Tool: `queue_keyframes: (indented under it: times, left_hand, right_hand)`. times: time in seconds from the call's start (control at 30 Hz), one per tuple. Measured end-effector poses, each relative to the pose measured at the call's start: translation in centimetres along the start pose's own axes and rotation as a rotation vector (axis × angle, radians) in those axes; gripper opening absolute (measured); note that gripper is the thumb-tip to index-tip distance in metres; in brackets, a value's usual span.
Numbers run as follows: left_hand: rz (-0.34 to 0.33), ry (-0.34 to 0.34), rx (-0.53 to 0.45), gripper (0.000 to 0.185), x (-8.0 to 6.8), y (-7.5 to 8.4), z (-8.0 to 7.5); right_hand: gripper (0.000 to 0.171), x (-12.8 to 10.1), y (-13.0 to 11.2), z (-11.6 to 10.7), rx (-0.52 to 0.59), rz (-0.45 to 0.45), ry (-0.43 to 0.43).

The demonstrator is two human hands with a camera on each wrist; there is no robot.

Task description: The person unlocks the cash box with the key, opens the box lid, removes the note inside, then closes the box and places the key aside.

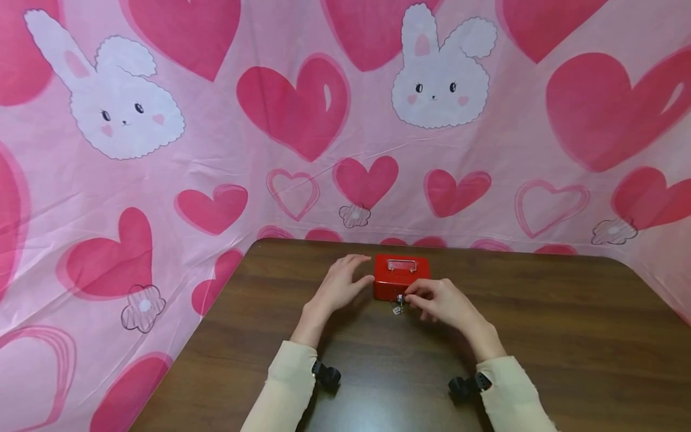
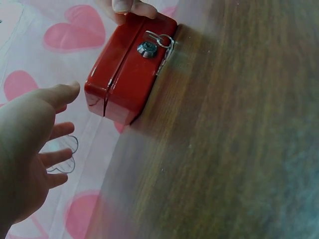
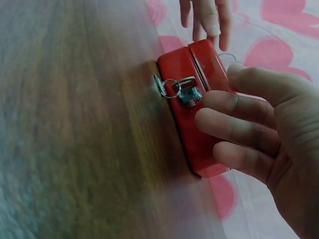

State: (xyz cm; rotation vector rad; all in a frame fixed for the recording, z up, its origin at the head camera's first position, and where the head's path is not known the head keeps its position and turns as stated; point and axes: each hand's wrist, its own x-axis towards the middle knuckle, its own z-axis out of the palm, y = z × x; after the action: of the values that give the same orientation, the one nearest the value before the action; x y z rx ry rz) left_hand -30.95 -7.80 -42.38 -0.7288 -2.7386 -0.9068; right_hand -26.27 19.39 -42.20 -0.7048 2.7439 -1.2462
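Note:
A small red metal cash box (image 1: 384,289) with a silver folding handle (image 1: 402,264) on its lid stands near the table's far edge, lid down. A key (image 3: 183,82) sits in the round lock (image 2: 147,49) on its front, and a ring with another key (image 1: 397,310) hangs from it. My left hand (image 1: 341,283) is beside the box's left side, fingers extended and thumb spread, holding nothing. My right hand (image 1: 444,303) is at the front right, its loosely bent fingers (image 3: 234,124) right beside the lock. In the right wrist view no fingers wrap the key.
The box stands on a dark wooden table (image 1: 567,336). Behind and to the left hangs a pink cloth (image 1: 216,138) printed with hearts and rabbits. Black wrist cameras (image 1: 327,376) are strapped to both wrists, below the cream sleeves' cuffs.

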Motion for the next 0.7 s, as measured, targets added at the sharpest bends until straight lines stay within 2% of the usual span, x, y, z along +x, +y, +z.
queue_keyframes:
  times: [0.27,0.5,0.7]
  left_hand:
    - [0.008,-0.053,-0.022,0.054,0.1,0.3,0.1]
    - [0.060,-0.104,-0.005,0.053,0.2,0.7,0.3]
    - [0.050,-0.127,0.022,0.048,0.1,0.9,0.7]
  right_hand:
    - [0.020,0.2,0.2,0.8,-0.024,-0.001,-0.032]
    - [0.021,0.3,0.5,1.1,-0.027,-0.014,-0.050]
    - [0.024,0.3,0.5,1.3,-0.019,0.003,-0.065]
